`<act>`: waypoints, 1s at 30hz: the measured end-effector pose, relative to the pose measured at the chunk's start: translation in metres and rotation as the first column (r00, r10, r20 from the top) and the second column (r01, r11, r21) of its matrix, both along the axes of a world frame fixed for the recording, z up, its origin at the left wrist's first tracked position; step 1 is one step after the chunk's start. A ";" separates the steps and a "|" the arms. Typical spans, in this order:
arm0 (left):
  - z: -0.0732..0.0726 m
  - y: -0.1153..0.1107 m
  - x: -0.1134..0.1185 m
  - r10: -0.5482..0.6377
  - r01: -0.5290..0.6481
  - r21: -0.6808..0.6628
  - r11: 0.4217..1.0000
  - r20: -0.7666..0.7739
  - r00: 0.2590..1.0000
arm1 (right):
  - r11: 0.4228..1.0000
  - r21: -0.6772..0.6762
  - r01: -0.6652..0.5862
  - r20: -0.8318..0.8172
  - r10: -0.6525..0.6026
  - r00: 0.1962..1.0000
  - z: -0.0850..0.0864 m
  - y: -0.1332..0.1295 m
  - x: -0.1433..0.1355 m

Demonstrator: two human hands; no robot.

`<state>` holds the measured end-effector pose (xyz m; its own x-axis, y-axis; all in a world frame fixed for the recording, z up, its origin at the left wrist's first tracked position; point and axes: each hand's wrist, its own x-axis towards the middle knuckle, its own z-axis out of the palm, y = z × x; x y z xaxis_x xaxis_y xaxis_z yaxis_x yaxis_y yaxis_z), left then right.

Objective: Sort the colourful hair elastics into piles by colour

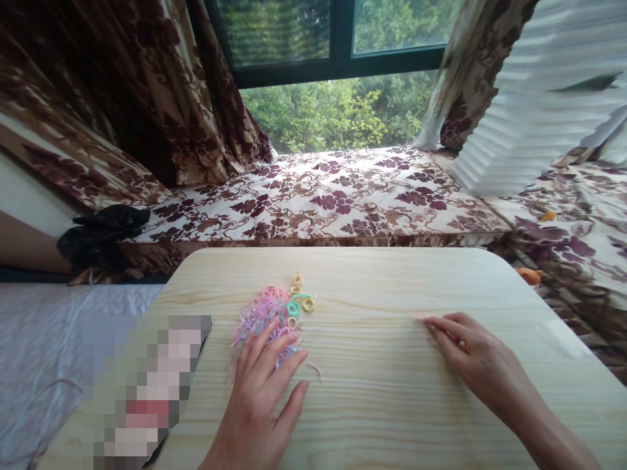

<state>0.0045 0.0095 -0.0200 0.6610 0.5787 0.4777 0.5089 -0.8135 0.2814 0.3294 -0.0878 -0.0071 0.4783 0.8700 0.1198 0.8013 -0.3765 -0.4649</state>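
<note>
A loose heap of small elastic hair ties (267, 300) in pink, lilac, mint green and yellow lies left of centre on the pale wooden table (372, 405). My left hand (267, 378) rests over the near side of this heap, fingers spread, hiding part of it. Several yellow rings, one being a yellow hair tie (308, 304), sit at the heap's right edge, and a thin pinkish strand (315, 371) lies by my left fingers. Farther right, my right hand (473, 346) pinches a small pink hair tie (422, 318) just at the tabletop; its shape is mostly covered by the fingertips.
At the table's left edge lies a flat, dark-edged object (151, 385), its face pixelated. Behind the table runs a flower-patterned window seat (333, 196) below a window. A black bag (105, 238) is at the left; white pleated material (533, 98) hangs at the right.
</note>
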 end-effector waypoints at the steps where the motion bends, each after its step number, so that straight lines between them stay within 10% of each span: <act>1: 0.000 0.000 -0.001 0.008 -0.007 -0.008 1.000 0.003 1.000 | 1.000 0.007 0.009 0.023 -0.009 1.000 0.002 0.000 0.000; 8: 0.006 0.004 -0.021 0.086 -0.084 -0.073 0.994 0.028 0.996 | 0.991 0.095 -0.092 0.055 0.088 0.995 0.019 -0.015 -0.030; 18: 0.009 -0.003 -0.044 0.177 -0.175 -0.169 0.970 -0.002 0.984 | 0.911 0.018 -0.412 -0.201 0.407 0.891 -0.012 0.016 -0.130; 30: 0.011 -0.005 -0.045 0.188 -0.185 -0.183 0.966 -0.004 0.982 | 0.896 -0.014 -0.444 0.132 0.442 0.887 -0.015 0.031 -0.155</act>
<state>-0.0404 0.0043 -0.0095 0.5276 0.7689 0.3611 0.6421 -0.6393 0.4231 0.1746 -0.0566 -0.0222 0.0230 0.9852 0.1701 0.9361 0.0385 -0.3496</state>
